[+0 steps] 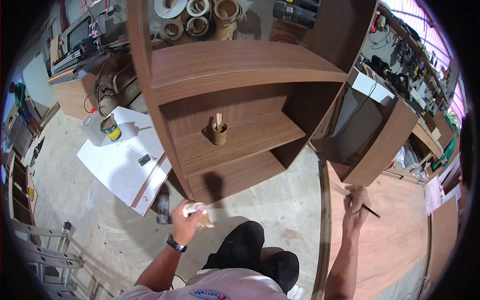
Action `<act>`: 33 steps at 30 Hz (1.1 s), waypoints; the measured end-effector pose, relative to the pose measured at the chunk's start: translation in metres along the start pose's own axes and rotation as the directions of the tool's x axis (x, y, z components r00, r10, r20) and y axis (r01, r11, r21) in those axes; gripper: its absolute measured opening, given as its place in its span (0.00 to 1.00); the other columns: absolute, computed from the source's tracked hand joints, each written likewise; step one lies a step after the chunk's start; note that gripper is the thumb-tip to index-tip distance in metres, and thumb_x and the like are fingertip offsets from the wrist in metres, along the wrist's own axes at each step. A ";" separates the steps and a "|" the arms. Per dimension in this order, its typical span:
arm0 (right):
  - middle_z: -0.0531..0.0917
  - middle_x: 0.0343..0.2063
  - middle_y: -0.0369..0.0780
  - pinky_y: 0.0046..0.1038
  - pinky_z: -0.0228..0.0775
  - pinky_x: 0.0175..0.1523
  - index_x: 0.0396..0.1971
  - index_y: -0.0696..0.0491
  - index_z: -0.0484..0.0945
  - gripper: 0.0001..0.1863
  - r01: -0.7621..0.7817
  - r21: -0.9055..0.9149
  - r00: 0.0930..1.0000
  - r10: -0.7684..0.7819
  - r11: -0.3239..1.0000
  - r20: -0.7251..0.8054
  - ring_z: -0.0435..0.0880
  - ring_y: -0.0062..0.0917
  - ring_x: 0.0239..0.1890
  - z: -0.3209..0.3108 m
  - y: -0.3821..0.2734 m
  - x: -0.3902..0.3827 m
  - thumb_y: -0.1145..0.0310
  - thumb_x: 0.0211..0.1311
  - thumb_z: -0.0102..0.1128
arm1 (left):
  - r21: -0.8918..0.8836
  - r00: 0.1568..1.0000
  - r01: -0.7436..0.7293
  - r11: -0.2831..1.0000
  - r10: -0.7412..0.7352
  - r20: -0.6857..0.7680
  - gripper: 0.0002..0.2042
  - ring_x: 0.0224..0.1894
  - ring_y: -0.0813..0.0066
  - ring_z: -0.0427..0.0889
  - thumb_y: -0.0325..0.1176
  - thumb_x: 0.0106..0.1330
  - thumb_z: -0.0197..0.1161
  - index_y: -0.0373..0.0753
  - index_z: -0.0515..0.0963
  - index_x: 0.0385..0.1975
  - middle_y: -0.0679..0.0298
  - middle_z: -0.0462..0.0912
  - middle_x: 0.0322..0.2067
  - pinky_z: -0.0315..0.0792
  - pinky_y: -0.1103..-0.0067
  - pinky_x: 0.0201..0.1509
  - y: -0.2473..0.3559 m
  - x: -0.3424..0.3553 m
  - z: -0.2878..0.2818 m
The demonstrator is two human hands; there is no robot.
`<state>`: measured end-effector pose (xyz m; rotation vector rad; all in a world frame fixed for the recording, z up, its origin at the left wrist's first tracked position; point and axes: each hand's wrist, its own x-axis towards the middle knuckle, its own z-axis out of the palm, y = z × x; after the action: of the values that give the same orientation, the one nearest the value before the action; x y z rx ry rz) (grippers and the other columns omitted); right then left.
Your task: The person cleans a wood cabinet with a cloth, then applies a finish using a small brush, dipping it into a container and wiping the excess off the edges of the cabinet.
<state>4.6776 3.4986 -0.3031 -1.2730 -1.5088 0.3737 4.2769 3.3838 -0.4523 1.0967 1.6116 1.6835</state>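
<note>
A crumpled white and tan cloth (pixel 205 219) is bunched in my left hand (pixel 184 220), whose fingers are closed round it. That hand is in front of the lower left corner of a brown wood-grain shelf cabinet (pixel 245 75). Out to the right, my right hand (pixel 355 201) is closed on a thin dark stick-like tool (pixel 371 212); its exact kind I cannot make out. Just beyond those fingers is the lower edge of a tilted brown wood-grain panel (pixel 384 142); whether they touch it I cannot tell. A ribbed brown cup-like holder (pixel 219 136) with light sticks stands on the cabinet's middle shelf.
Left of the cabinet, a white board (pixel 117 165) carries an open can (pixel 111 129) and a translucent jug (pixel 92 127). An aluminium ladder (pixel 47 250) lies at lower left. A large plywood sheet (pixel 385 235) is under my right arm. Rolls of edging (pixel 199 25) sit behind the cabinet.
</note>
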 end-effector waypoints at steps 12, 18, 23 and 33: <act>0.85 0.37 0.46 0.28 0.75 0.46 0.44 0.59 0.81 0.09 0.595 0.182 0.761 -0.621 0.783 0.189 0.85 0.35 0.39 0.133 -0.209 0.125 0.77 0.65 0.60 | 0.115 0.919 -0.259 0.959 0.281 -0.277 0.15 0.30 0.81 0.77 0.33 0.58 0.77 0.32 0.76 0.32 0.64 0.81 0.27 0.73 0.80 0.35 0.071 0.019 -0.032; 0.84 0.43 0.51 0.39 0.75 0.52 0.57 0.56 0.75 0.22 0.891 0.164 0.355 -0.875 0.423 0.329 0.83 0.47 0.48 0.219 -0.211 0.214 0.80 0.61 0.58 | 0.112 0.966 -0.169 0.979 0.187 -0.178 0.14 0.31 0.82 0.80 0.30 0.57 0.77 0.32 0.77 0.31 0.63 0.83 0.27 0.75 0.80 0.35 0.036 -0.011 -0.013; 0.84 0.47 0.51 0.39 0.76 0.53 0.59 0.53 0.76 0.23 0.864 0.029 0.400 -0.721 0.502 0.566 0.83 0.46 0.50 0.284 -0.205 0.252 0.74 0.63 0.58 | -0.159 0.997 0.065 0.985 -0.058 0.048 0.09 0.30 0.74 0.88 0.24 0.62 0.71 0.30 0.76 0.34 0.58 0.86 0.28 0.81 0.79 0.31 0.023 -0.025 -0.013; 0.84 0.48 0.50 0.41 0.75 0.56 0.65 0.42 0.73 0.31 0.944 0.041 0.183 -0.621 0.328 0.762 0.83 0.46 0.49 0.322 -0.189 0.322 0.80 0.61 0.50 | -0.093 0.984 0.164 0.982 -0.156 0.090 0.09 0.32 0.76 0.87 0.24 0.62 0.72 0.31 0.77 0.35 0.61 0.86 0.28 0.82 0.78 0.35 -0.007 -0.001 0.008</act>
<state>4.3556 3.8199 -0.1131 -0.3542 -2.8324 -0.3671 4.2831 3.3879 -0.4599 0.9482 1.5050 1.5759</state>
